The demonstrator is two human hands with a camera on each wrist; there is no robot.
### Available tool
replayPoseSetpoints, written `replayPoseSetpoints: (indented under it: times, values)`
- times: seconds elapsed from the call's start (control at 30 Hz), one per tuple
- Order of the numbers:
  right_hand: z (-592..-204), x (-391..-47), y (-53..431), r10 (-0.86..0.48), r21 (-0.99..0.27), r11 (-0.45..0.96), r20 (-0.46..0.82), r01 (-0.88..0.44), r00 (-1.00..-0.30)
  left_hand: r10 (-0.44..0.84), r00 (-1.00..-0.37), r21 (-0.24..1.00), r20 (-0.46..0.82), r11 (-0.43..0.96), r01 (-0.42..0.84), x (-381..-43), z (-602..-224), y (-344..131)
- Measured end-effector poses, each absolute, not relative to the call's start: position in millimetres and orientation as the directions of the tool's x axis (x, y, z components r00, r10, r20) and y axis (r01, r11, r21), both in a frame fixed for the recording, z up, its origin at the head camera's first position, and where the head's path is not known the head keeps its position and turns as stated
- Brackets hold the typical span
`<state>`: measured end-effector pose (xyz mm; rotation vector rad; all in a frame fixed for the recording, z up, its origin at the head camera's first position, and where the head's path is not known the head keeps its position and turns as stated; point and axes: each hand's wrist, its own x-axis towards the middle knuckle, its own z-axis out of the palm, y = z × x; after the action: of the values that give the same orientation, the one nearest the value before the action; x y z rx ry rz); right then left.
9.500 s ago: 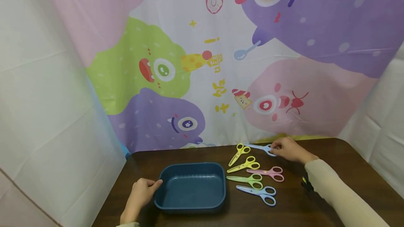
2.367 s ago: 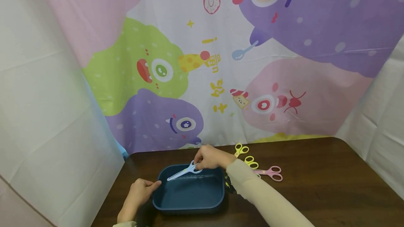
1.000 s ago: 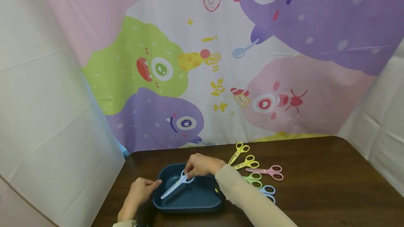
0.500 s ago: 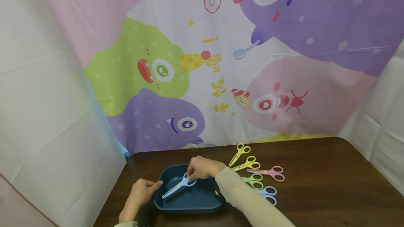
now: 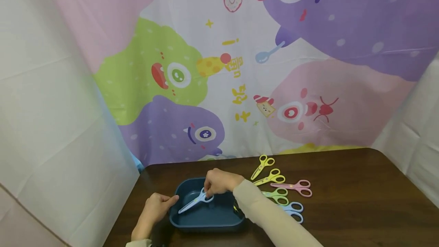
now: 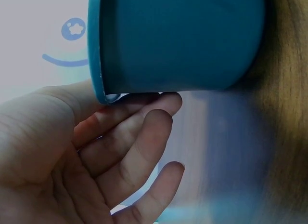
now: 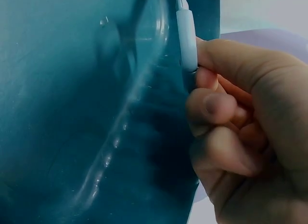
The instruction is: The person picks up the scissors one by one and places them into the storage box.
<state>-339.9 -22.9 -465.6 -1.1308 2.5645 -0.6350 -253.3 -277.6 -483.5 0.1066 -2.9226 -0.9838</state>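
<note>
A dark blue rectangular box (image 5: 207, 227) stands on the table. My left hand (image 5: 154, 209) pinches its left rim, thumb on top; in the left wrist view the fingers (image 6: 144, 147) curve beneath the box wall (image 6: 178, 41). Inside the box's outline, my right hand (image 5: 222, 182) grips light blue scissors (image 5: 191, 204) by the finger loops. Their blades point toward the near left corner. The right wrist view shows a pale handle (image 7: 186, 38) between thumb and fingers, over the box floor (image 7: 72, 113). Whether the tip touches the floor I cannot tell.
Right of the box lie two yellow scissors (image 5: 262, 167), green scissors (image 5: 281, 196), pink scissors (image 5: 291, 186) and another light blue pair (image 5: 295, 212), partly behind my right sleeve (image 5: 267, 212). A patterned curtain (image 5: 240, 87) hangs at the table's back edge.
Since the earliest frame, my right hand has brought the light blue scissors from the table's back right into the box and lowered them. Over the last second they barely move. The left hand stays put.
</note>
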Motion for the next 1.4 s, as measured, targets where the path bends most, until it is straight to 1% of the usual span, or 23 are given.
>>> replayPoseSetpoints:
  times: [0.13,0.47,0.63,0.8,1.23,1.4]
  values:
    - [-466,-341,-23,-0.743,-0.472,0.611,-0.064,-0.636,-0.666,-0.084,-0.996,0.604,0.029,0.796,-0.050,-254,-484,-278]
    - [-462,-336,-23,-0.724,-0.483,0.636,-0.102,-0.602,-0.682,-0.083,-0.996,0.599,0.038,0.800,-0.044,-254,-483,-277]
    - [-464,-336,-26,-0.716,-0.467,0.650,-0.115,-0.599,-0.688,-0.083,-0.996,0.597,0.037,0.801,-0.044,-254,-484,-278]
    - [-469,-337,-28,-0.712,-0.482,0.652,-0.123,-0.585,-0.692,-0.077,-0.996,0.590,0.039,0.806,-0.039,-254,-483,-278]
    - [-478,-341,-30,-0.717,-0.492,0.640,-0.104,-0.591,-0.689,-0.079,-0.997,0.607,0.020,0.793,-0.051,-253,-483,-279]
    - [-480,-342,-29,-0.712,-0.474,0.652,-0.113,-0.592,-0.693,-0.080,-0.997,0.620,0.007,0.782,-0.059,-252,-483,-279]
